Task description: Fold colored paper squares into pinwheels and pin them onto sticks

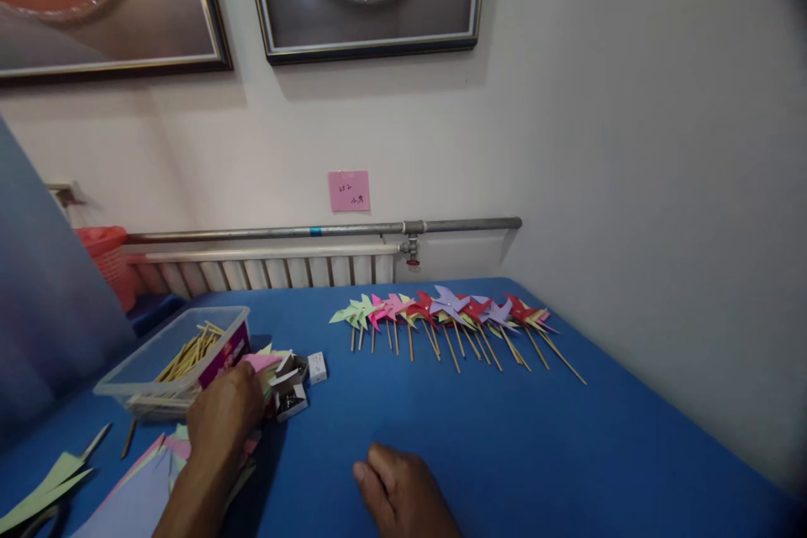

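1. Left hand (222, 419) reaches fwd w/ fingers curled down over a small stack of coloured paper pieces (268, 363), next to a little open box of pins (291, 399). Looks to be touching or pinching the top sheets, but the fingertips are hidden, so can't tell if anything is really gripped.
2. Right hand (403, 494) lies palm-down on the blue table (441, 429), fingers loosely curled, holding nothing.
3. Paper pieces: prob. v. light, thin, floppy, easy to crease or tear. Best taken by an edge or corner w/ thumb + forefinger, one sheet at a time; sheets may cling together.
4. More loose sheets (135, 492) lie under and beside the left wrist, pink, lilac, green.
5. Clear plastic tub (173, 353) sits just left of the stack, w/ thin wooden sticks (189, 353) inside. Sticks look stiff but thin, prob. snap if bent.
6. Small white box (316, 367) sits just right of the pin box.
7. Farther back, well apart from both hands: row of finished paper pinwheels (447, 315) on sticks, laid overlapping. Lift by the stick, not the folded vanes.
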The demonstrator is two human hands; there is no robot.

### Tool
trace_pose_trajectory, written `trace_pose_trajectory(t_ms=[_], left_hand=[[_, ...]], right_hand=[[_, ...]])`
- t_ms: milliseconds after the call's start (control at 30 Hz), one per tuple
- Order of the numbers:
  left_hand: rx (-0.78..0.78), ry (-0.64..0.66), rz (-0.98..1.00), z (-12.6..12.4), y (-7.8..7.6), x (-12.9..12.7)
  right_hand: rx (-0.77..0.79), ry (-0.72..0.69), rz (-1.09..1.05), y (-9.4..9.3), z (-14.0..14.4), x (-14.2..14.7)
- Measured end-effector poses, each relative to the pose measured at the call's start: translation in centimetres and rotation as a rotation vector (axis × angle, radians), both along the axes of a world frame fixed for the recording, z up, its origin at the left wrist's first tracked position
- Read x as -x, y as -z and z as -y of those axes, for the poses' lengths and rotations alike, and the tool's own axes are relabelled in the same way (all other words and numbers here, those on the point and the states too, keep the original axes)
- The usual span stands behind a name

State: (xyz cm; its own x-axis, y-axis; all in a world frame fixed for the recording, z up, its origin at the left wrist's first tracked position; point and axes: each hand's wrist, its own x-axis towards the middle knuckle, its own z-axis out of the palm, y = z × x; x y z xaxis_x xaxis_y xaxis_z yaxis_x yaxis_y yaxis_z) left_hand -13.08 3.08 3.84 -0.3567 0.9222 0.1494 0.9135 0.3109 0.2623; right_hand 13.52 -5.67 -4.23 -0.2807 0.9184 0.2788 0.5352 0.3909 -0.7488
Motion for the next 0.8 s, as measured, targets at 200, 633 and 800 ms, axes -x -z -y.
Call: trace_pose_trajectory(t_ms=[200, 633, 800], left_hand=[[-0.082, -0.122, -0.180, 0.8, -1.2, -0.7], [-0.423, 0.013, 0.543, 1.0, -1.1, -4.3], [-0.280, 0.108, 1.466, 0.3, 0.5, -6.0]], right_hand=[[-0.006, 0.036, -0.081, 0.2, -0.2, -0.1], [0.107, 0.173, -0.270, 0.2, -0.7, -0.1], [0.072, 0.237, -0.352, 0.1, -1.0, -0.4]])
